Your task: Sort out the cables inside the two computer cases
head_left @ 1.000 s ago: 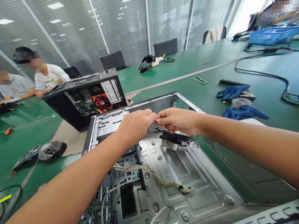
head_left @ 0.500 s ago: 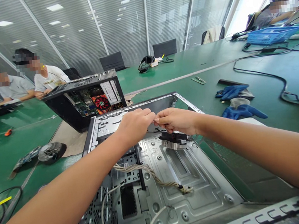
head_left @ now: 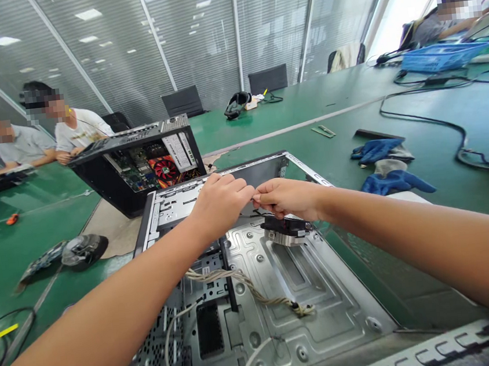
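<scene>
Above an opened metal computer case (head_left: 349,306), my left hand (head_left: 225,199) and my right hand (head_left: 287,196) meet at the fingertips. Both are closed in a pinch. A thin dark cable (head_left: 254,213) shows just below the fingers of my right hand and seems to run up into them. What my left fingertips pinch is too small to make out. Beneath my right hand is a CPU cooler (head_left: 287,231), with a black fan over a silver finned heatsink. Twisted beige wires (head_left: 256,289) lie across the case floor.
Behind stands a second black computer tower (head_left: 113,185) with a red fan inside. Blue-grey work gloves (head_left: 395,181) lie at the right, and another cooler (head_left: 84,250) at the left. A blue basket (head_left: 443,57) is farther back. People sit at the table's far left and far right.
Both hands stay pinched together in almost the same spot, with only a slight shift of the fingers. The whole view has moved a little.
</scene>
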Tool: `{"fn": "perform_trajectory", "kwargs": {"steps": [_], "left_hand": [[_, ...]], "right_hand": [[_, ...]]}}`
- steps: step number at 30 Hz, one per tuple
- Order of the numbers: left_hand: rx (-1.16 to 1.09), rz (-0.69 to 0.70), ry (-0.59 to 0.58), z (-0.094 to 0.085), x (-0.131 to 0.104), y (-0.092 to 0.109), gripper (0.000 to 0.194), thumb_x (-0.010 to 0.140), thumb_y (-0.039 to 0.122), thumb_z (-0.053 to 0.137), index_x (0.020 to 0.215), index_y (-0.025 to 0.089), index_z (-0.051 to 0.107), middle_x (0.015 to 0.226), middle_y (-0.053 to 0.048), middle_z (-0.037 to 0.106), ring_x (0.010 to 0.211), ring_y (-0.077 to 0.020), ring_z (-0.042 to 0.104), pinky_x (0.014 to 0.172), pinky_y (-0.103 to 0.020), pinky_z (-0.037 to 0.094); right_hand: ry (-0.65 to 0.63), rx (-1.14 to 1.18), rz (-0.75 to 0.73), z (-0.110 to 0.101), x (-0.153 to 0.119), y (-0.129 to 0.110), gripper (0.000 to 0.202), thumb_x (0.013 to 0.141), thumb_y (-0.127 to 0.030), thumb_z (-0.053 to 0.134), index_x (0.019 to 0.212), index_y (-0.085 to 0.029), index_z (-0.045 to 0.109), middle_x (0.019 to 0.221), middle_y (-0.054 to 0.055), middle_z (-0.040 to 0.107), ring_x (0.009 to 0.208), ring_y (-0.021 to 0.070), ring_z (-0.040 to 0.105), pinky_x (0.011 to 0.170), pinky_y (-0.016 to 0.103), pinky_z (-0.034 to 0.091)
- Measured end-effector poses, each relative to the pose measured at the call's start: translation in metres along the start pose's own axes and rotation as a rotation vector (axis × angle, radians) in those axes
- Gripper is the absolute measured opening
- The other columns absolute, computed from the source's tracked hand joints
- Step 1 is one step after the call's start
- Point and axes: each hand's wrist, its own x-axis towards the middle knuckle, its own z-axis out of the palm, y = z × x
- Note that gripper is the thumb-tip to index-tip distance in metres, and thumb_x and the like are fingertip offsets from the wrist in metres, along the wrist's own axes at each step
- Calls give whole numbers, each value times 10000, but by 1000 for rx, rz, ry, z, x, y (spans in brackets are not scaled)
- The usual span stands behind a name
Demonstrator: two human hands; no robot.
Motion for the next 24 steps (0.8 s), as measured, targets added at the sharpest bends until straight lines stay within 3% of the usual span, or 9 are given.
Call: {"fn": "perform_trajectory", "kwargs": {"steps": [8,19,24], "left_hand": [[2,10,-48,-4,2,1,227,927,154,455,764,186,611,747,-24,653,715,-166,521,661,-337,273],[-85,-25,-68,5,0,-1,208,895,161,484,744,199,621,726,-10,664,706,-169,532,663,-336,265],[-71,12,-50,9,0,-1,205,904,182,487,738,193,607,701,-10,644,677,-167,527,631,-326,272]], "right_hand": [[-20,18,-5,2,-1,-1,216,864,-178,546,648,-179,537,574,-24,400,477,87,312,458,239,277],[-24,-11,6,2,-2,-2,226,866,-148,533,642,-174,542,610,-4,459,476,86,353,464,243,306],[3,-91,2,1,0,0,226,868,-157,536,643,-173,547,555,-24,411,465,85,332,457,238,301]]}}
